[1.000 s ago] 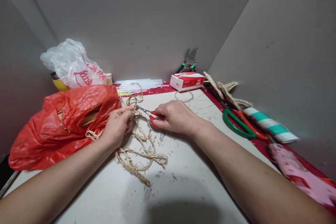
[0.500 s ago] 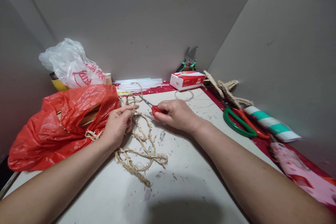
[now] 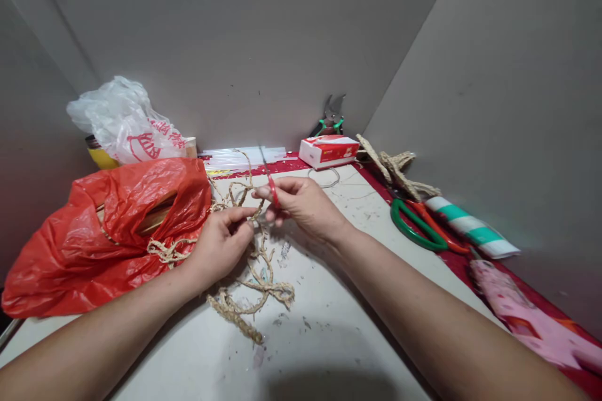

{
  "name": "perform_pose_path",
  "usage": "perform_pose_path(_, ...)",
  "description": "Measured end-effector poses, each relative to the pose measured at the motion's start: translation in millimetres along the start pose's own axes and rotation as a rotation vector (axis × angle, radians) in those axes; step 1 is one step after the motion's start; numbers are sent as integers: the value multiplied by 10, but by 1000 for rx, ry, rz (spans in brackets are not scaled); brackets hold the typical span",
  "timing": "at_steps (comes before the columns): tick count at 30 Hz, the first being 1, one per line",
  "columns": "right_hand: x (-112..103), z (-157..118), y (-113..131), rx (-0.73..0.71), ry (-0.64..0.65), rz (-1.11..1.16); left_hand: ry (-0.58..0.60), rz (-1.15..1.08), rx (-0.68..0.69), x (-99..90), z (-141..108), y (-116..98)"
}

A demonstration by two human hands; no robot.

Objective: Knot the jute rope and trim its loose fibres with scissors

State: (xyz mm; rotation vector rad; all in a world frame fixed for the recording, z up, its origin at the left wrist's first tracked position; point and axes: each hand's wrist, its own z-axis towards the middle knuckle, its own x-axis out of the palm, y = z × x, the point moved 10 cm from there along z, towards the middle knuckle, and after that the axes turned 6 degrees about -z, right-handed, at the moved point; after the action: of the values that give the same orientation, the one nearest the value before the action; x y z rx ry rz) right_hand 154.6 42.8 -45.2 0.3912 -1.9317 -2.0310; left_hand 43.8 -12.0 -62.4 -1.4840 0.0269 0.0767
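A braided straw cord (image 3: pixel 268 288) lies in loops on the white board (image 3: pixel 320 351), and its upper part rises between both hands. My left hand (image 3: pixel 226 238) pinches the cord near the board's middle. Just right of it, my right hand (image 3: pixel 296 203) holds small red-handled scissors (image 3: pixel 273 192), blades pointing up and away. The thumb and fingertip of that hand also meet at the cord. Thin loops of cord stand up beyond the fingertips.
On the left lies a red plastic bag (image 3: pixel 136 263), with a white bag (image 3: pixel 126 122) behind. Clear sticks (image 3: pixel 244 158), a tissue pack (image 3: pixel 329 150) and pruning shears (image 3: pixel 333 116) line the back. Green-handled scissors (image 3: pixel 416 225) and a striped roll (image 3: pixel 473 225) lie right.
My right hand has turned the scissors more upright and its fingertips have come to the cord. My left hand has shifted slightly nearer to me along the cord. The view has moved slightly.
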Motion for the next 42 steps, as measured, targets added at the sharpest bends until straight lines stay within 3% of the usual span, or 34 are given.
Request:
perform_pose_path(4, 47, -8, 30, 9, 42, 106, 41, 24, 114, 60, -33, -168)
perform_pose_path(10, -229, 13, 134, -75, -150, 263, -113, -47, 62, -108, -27, -125)
perform_pose_path(18, -399, 23, 138, -121, -276, 401, -101, 60, 181, -87, -57, -260)
perform_pose_path(26, -594, -10, 208, -188, -409, 369, -87, 71, 201, -88, -61, -265)
perform_pose_path(29, -660, -44, 283, -258, -455, 332, -69, -31, 112, -89, -36, -199)
perform_pose_path(35, -659, -30, 276, -282, -459, 258, 168, -397, -271, 170, -40, 91)
perform_pose_path(42, -603, 48, 108, -191, -407, 290, 180, -468, -362, 184, -41, 194)
